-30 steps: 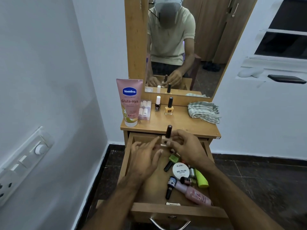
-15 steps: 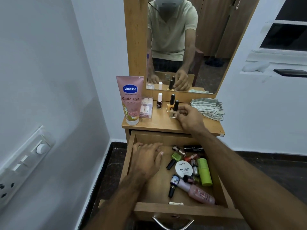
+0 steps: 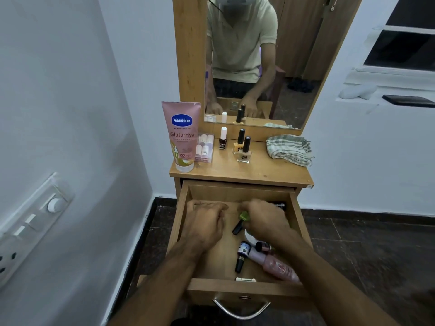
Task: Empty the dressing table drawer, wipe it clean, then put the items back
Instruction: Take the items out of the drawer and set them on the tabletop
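Observation:
The wooden drawer (image 3: 244, 289) is pulled out below the dressing table top (image 3: 266, 174). My right hand (image 3: 266, 220) is down inside it, fingers closed around a green nail polish bottle (image 3: 244, 216) with a black cap. My left hand (image 3: 204, 225) rests palm down on the bare left half of the drawer floor and holds nothing. Under my right forearm lie a pink bottle (image 3: 275, 264), a blue-labelled bottle (image 3: 242, 252) and other small cosmetics, partly hidden. On the top stand a peach polish bottle (image 3: 244, 151), a yellow one (image 3: 239, 143) and a dark red one (image 3: 222, 140).
A pink Vaseline tube (image 3: 182, 135) and a clear case (image 3: 204, 148) stand at the top's left. A striped cloth (image 3: 289, 148) lies at its right. A mirror rises behind. A wall with a switch panel (image 3: 35, 222) is close on the left.
My right hand set the peach polish bottle on the table top, came back down into the drawer and closed on the green bottle. My left hand stayed in the drawer.

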A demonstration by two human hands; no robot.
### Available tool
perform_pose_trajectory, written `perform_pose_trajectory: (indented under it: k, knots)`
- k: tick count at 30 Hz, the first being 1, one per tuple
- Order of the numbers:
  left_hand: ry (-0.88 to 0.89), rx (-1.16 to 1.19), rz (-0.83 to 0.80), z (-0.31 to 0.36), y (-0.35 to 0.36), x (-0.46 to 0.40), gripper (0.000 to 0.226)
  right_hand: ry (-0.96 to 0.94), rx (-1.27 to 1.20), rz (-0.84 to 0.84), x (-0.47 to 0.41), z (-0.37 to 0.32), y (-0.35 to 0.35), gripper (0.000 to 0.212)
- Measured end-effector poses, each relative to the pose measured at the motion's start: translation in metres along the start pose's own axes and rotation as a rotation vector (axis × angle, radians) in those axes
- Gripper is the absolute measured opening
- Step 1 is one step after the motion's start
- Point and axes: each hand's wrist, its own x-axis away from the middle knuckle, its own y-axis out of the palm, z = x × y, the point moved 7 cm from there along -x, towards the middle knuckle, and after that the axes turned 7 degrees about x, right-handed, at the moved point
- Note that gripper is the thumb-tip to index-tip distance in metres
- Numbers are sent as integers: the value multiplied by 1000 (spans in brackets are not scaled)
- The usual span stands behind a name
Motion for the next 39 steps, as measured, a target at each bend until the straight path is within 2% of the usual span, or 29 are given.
perform_pose_trajectory:
  k: [3, 8, 15, 20, 23, 26, 29, 32, 34, 39]
  knots:
    - [13, -25, -22, 1, 2, 2, 35, -35, 67, -58, -2, -4, 17, 46]
    - [9, -51, -25, 1, 2, 1, 35, -95, 169, -27, -6, -16, 26, 59]
    - [-13, -40, -8, -2, 3, 0, 33, -124, 186, 79, -10, -24, 19, 35]
    - [-65, -13, -24, -3, 0, -1, 46, -141, 148, 64, -10, -22, 21, 33]
    - [-87, -21, 47, -5, -8, -1, 54, -163, 12, 138, -2, -18, 9, 35]
    - [-99, -19, 92, -6, -14, 0, 56, -165, -292, 306, 12, -8, -17, 36]
    - [-74, 9, 93, -3, -12, 0, 42, -151, -571, 468, 14, 6, -53, 27]
    - [-24, 14, 90, 2, -8, 1, 32, -76, -689, 595, 1, 25, -89, 22]
    - [-19, 6, 86, 3, -7, 1, 31, -19, -755, 611, -11, 35, -99, 27]
    - [-28, 11, 78, 2, -6, 1, 31, 59, -859, 491, -39, 44, -82, 26]
